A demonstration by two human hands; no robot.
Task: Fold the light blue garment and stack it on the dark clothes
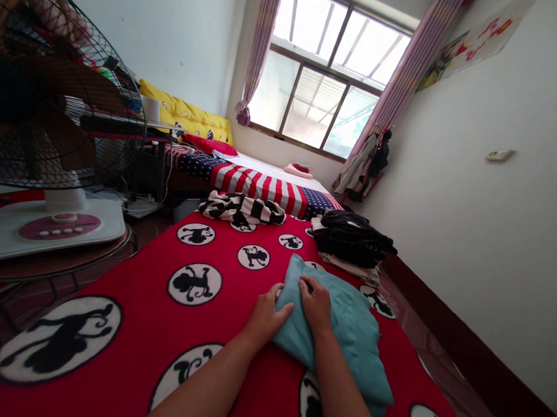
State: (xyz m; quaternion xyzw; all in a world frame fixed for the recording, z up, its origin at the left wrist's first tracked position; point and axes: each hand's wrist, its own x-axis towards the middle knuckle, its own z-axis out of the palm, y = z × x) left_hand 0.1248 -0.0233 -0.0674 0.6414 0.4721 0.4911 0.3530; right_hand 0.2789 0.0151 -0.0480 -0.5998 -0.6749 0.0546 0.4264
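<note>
- Folded teal cotton garment [341, 336]: lies on the red monkey-print fleece blanket [134, 288].
- Your left hand [264, 316], right hand [317, 305]: fingers flat, pressing its near-left edge, gripping nothing.
- Risk: pushing sideways could slide the folds loose.

head-worn view, tilted, near red blanket [128, 300]

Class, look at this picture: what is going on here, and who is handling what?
A person leans over a bed covered by a red blanket with black-and-white monkey circles. Both hands press on a folded teal cloth: the left hand at its near left edge, the right hand flat on top. Further up the bed lie a black-and-white striped garment and a pile of dark clothes. A fan stands to the left.
</note>
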